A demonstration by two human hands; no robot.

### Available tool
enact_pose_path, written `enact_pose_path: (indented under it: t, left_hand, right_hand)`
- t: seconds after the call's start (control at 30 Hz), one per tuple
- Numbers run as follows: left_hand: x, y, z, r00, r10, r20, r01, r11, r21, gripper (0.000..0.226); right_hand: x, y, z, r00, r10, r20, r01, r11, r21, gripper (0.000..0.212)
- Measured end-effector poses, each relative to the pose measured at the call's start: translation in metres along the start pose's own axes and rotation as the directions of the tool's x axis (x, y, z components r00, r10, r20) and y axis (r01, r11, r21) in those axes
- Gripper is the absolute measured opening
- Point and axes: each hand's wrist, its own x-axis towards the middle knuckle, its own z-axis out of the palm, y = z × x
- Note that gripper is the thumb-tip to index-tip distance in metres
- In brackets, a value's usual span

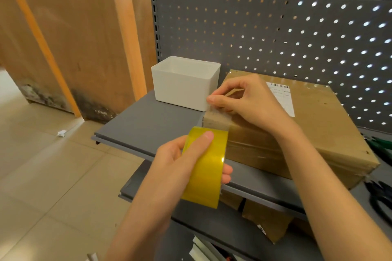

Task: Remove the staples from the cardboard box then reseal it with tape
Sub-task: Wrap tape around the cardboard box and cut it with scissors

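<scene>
A flat brown cardboard box (318, 125) with a white shipping label lies on the grey shelf (148, 125). My left hand (178, 163) grips a yellow roll of tape (205, 174) in front of the box's near left corner. My right hand (244, 99) pinches the free end of clear tape between thumb and fingers at the box's top left corner. A short strip of tape runs from the roll up to that corner. No staples can be made out.
A white open bin (184, 85) stands on the shelf left of the box, close to my right hand. Green-handled pliers (379, 144) and black scissors (381, 199) lie at the right edge. A pegboard wall rises behind. Another box sits on the lower shelf.
</scene>
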Motion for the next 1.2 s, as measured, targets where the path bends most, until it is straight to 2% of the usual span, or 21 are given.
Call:
enact_pose_path:
  t: [0.13, 0.27, 0.6, 0.77, 0.87, 1.0, 1.07, 1.1, 1.13, 1.2]
  left_hand:
    - [0.006, -0.001, 0.004, 1.000, -0.001, 0.022, 0.001, 1.000, 0.019, 0.048]
    - [0.010, -0.003, 0.004, 1.000, -0.001, 0.029, 0.000, 0.999, 0.051, 0.046]
    - [0.015, -0.006, 0.000, 0.997, -0.022, 0.068, 0.019, 0.998, 0.053, 0.049]
    - [0.014, -0.006, -0.001, 0.996, -0.016, 0.092, 0.010, 0.998, 0.064, 0.050]
    - [0.015, -0.007, -0.002, 0.996, -0.010, 0.094, 0.003, 0.998, 0.064, 0.047]
    - [0.016, -0.009, -0.002, 0.995, 0.006, 0.100, -0.013, 0.998, 0.068, 0.045]
    - [0.016, -0.010, -0.002, 0.995, 0.021, 0.095, -0.028, 0.997, 0.074, 0.047]
    - [0.016, -0.010, -0.002, 0.995, 0.028, 0.091, -0.035, 0.997, 0.073, 0.048]
    - [0.016, -0.010, -0.002, 0.996, 0.035, 0.087, -0.042, 0.996, 0.073, 0.049]
    - [0.018, -0.012, -0.002, 0.996, 0.045, 0.077, -0.050, 0.996, 0.067, 0.050]
  right_hand:
    - [0.004, 0.004, -0.002, 0.999, 0.047, 0.024, -0.047, 0.999, 0.019, 0.011]
    - [0.003, 0.007, 0.000, 0.999, 0.044, 0.026, -0.042, 0.995, -0.090, 0.012]
    - [0.004, 0.010, 0.004, 0.998, 0.050, 0.025, -0.046, 0.986, -0.158, 0.006]
    - [0.006, 0.011, 0.005, 0.998, 0.067, 0.021, -0.064, 0.988, -0.143, 0.020]
    - [0.006, 0.011, 0.006, 0.998, 0.052, 0.018, -0.047, 0.978, -0.204, 0.011]
    - [0.006, 0.006, 0.006, 0.995, 0.048, -0.091, -0.074, 0.951, -0.302, 0.010]
    - [0.001, -0.005, 0.004, 0.983, -0.010, -0.185, -0.031, 0.976, -0.217, 0.013]
    - [-0.004, -0.011, 0.003, 0.981, -0.034, -0.191, 0.005, 0.989, -0.151, 0.015]
    - [-0.010, -0.016, 0.003, 0.986, -0.063, -0.156, 0.043, 0.991, -0.130, 0.019]
    - [-0.024, -0.021, 0.006, 0.996, -0.091, 0.020, 0.094, 0.967, -0.236, 0.030]
